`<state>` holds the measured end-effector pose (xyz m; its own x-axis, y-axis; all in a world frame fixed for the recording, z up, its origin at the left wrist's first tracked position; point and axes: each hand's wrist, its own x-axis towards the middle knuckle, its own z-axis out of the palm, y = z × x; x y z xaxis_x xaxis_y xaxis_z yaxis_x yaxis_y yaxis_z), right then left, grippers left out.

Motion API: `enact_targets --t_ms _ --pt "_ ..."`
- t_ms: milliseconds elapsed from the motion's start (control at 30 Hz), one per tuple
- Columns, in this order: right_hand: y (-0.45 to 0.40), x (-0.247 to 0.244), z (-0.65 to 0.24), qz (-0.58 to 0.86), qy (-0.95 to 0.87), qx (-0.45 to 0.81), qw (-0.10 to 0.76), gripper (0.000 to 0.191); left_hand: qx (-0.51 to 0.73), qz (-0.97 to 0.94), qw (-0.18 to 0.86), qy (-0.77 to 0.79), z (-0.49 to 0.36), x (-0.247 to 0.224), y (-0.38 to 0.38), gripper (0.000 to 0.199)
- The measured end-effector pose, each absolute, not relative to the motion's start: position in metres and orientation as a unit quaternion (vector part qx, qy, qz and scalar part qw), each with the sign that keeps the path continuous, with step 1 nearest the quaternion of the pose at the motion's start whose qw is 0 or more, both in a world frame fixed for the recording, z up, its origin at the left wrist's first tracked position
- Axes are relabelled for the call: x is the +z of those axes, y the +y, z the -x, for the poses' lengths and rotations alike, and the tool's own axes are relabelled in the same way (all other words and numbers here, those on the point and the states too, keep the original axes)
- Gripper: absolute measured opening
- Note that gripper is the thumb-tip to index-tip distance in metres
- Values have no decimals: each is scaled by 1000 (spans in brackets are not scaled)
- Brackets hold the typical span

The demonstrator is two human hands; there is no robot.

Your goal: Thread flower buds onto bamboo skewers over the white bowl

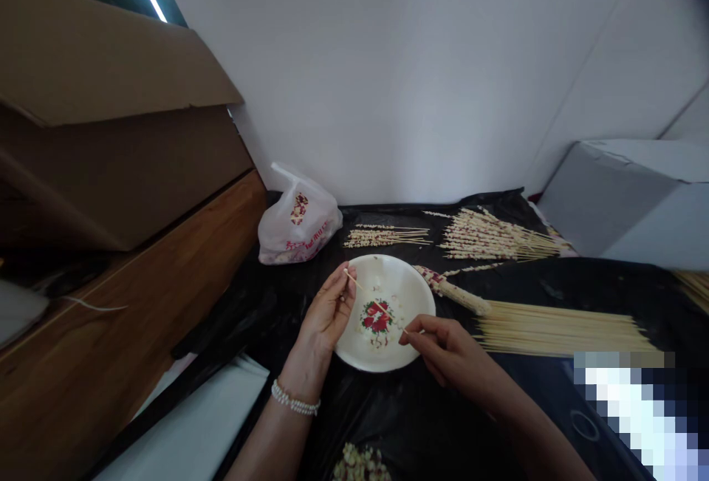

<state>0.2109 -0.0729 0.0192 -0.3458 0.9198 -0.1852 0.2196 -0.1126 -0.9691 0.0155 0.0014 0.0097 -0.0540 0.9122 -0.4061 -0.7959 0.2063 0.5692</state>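
Both my hands hold one thin wooden skewer slantwise above a white bowl. My left hand pinches its upper left end, where a small pale piece shows at the fingertips. At the lower right end, my right hand grips the stick between thumb and fingers, near the bowl's rim. The bowl has a red flower print in its bottom, and small whitish bits lie scattered inside. Right of it rests what looks like a partly stripped corn cob, with red and white kernels left at one end.
Behind the bowl lie a small bunch and a larger bunch of threaded skewers. Bare skewers lie right. A plastic bag stands back left, a cardboard box farther left. Pale clustered pieces show at the bottom edge.
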Motion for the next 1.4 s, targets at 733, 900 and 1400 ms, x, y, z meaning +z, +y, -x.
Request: enact_targets --t_ms 733,900,1400 --pt "-74 22 -209 490 -580 575 304 24 637 -81 661 389 -18 10 1 19" --pt "-74 21 -210 486 -572 586 307 25 631 -92 656 405 -20 9 1 19" --pt "-73 16 -209 476 -560 596 324 25 653 -72 644 393 -20 10 1 20"
